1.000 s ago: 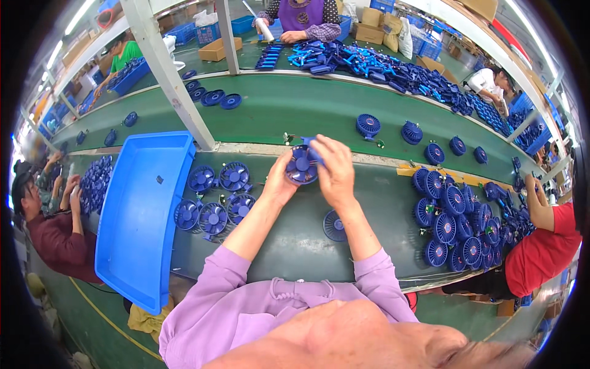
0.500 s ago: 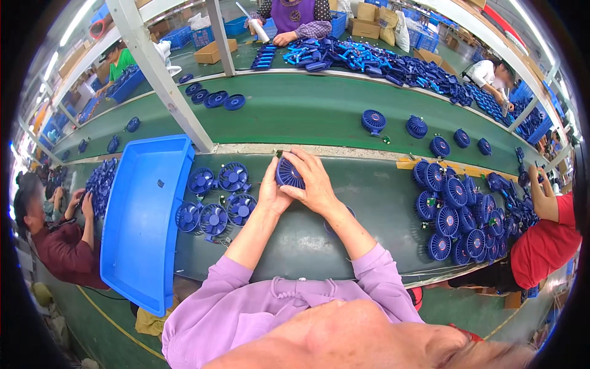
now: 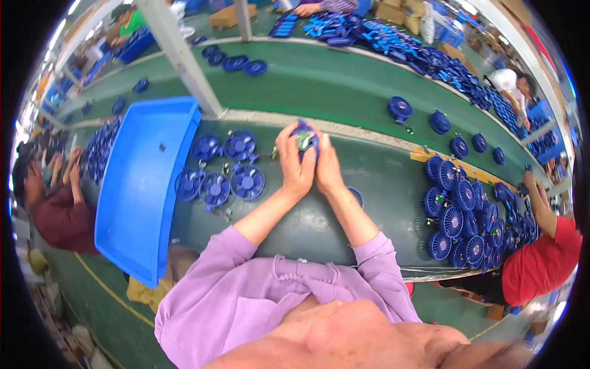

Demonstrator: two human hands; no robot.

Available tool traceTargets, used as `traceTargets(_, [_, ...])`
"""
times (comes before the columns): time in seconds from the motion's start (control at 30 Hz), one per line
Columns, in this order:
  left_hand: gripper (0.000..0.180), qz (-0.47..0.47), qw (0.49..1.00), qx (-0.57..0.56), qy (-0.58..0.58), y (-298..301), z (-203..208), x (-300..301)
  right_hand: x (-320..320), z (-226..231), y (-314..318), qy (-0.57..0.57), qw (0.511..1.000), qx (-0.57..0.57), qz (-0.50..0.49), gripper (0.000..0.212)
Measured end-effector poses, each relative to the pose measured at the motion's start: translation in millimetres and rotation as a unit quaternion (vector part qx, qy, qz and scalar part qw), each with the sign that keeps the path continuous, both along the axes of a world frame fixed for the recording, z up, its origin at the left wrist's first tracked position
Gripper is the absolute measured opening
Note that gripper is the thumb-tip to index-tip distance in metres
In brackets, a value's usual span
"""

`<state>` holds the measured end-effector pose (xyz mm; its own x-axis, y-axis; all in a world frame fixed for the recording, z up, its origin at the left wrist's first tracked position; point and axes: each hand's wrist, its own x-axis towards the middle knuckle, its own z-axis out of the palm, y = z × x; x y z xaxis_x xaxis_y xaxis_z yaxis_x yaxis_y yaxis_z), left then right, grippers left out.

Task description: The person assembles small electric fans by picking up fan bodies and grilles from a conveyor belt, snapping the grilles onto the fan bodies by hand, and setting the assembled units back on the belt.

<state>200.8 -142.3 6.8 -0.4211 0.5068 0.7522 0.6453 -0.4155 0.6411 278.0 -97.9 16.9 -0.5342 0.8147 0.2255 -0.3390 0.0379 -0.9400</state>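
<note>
Between my two hands, above the dark green bench, is a blue fan head [image 3: 301, 128], tilted on edge, with a small green circuit board [image 3: 303, 141] and wires showing at it. My left hand [image 3: 295, 163] is closed round its left side, fingers across the front. The right hand [image 3: 329, 165] presses on the other side with the fingers together. Most of the fan is covered by my fingers. Several open blue fan housings with blades [image 3: 247, 182] lie left of my forearm. Partly hidden behind my right forearm is another round blue part [image 3: 355, 196].
A blue plastic tray [image 3: 136, 184] stands left of the housings. Piled at the right are several blue fan heads [image 3: 452, 221]. Beyond a pale ledge runs a green conveyor belt [image 3: 319, 80] carrying more fan parts. A white post [image 3: 184, 64] rises at its edge. Co-workers sit on both sides.
The fan head has been turned in my hands, from its slotted face showing to the circuit board side showing. The view has shifted slightly, and both hands now reach a little farther out.
</note>
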Motion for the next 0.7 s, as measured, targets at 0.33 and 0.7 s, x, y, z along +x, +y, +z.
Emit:
traceTargets(0.33, [0.05,-0.027,0.98,-0.14,0.142,6.8,11.5,-75.7,49.0,-36.0,152.8,-0.196,0.925,0.17,-0.279,0.05])
traceTargets(0.7, [0.024,-0.078,0.859,-0.394,0.318,-14.2,-4.6,-189.5,138.0,-0.5,21.8,-0.461,0.813,0.348,0.073,0.071])
